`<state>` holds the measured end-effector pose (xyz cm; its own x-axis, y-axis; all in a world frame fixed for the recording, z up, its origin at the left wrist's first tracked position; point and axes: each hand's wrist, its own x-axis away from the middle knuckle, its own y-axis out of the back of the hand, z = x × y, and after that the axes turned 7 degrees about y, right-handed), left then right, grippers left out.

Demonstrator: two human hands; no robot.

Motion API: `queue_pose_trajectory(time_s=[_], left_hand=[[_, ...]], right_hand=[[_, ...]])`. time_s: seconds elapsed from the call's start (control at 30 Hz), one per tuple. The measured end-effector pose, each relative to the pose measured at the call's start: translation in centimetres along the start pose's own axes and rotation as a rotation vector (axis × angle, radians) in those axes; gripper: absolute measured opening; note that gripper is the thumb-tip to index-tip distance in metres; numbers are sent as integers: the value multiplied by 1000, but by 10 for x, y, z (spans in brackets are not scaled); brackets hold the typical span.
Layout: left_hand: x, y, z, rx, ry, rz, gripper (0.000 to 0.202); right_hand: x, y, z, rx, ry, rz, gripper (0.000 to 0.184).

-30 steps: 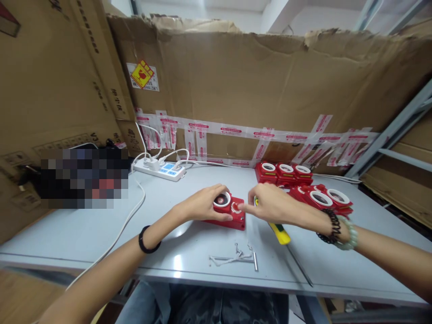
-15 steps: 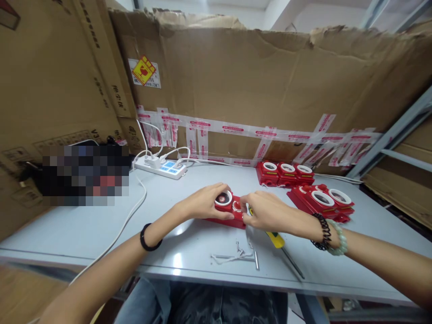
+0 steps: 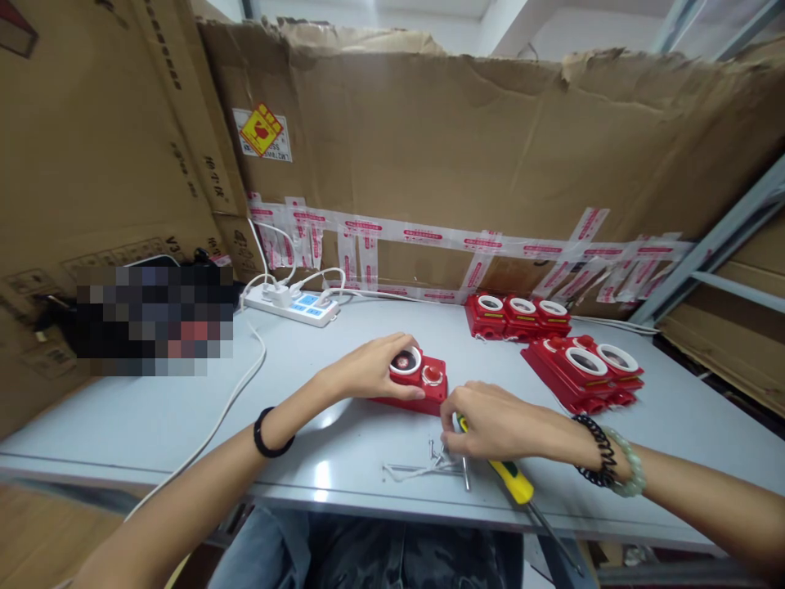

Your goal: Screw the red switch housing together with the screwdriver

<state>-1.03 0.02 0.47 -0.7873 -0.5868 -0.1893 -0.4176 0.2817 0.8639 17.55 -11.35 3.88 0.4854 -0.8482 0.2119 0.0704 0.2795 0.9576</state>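
Note:
My left hand [image 3: 371, 368] is closed around the left end of a small red box [image 3: 437, 391], pressing it to the table. The box has a white-ringed round window and a red knob on top. My right hand [image 3: 484, 421] is just right of the box, apart from it, with the fingertips low over some small screws [image 3: 432, 448]. Tucked in that hand is a yellow and green screwdriver [image 3: 518, 484], its shaft pointing toward my body past the table edge. A metal T-shaped bar [image 3: 423, 469] lies below the fingertips, with a white string across it.
Red units with white rings [image 3: 521, 315] stand at the back right, with more red units [image 3: 582, 372] nearer. A white power strip [image 3: 294, 304] with plugs sits at the back left. Its white cable [image 3: 236, 393] crosses the table's left side. Cardboard [image 3: 429, 164] walls the back.
My right hand has moved off the red box's knob, down toward the screws, carrying the screwdriver with it. The left hand and the box have stayed in place.

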Motion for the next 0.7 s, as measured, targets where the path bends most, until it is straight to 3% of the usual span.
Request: queue_pose_trajectory(time_s=[0.3, 0.5, 0.7], left_hand=[[2, 2, 0, 33, 4, 2, 52], [1, 6, 0, 53, 4, -47, 51], [6, 28, 2, 200, 76, -276, 46]], right_hand=[[13, 32, 4, -213, 8, -185, 18], [32, 57, 7, -442, 20, -601, 20], [33, 56, 1, -539, -41, -956, 26]])
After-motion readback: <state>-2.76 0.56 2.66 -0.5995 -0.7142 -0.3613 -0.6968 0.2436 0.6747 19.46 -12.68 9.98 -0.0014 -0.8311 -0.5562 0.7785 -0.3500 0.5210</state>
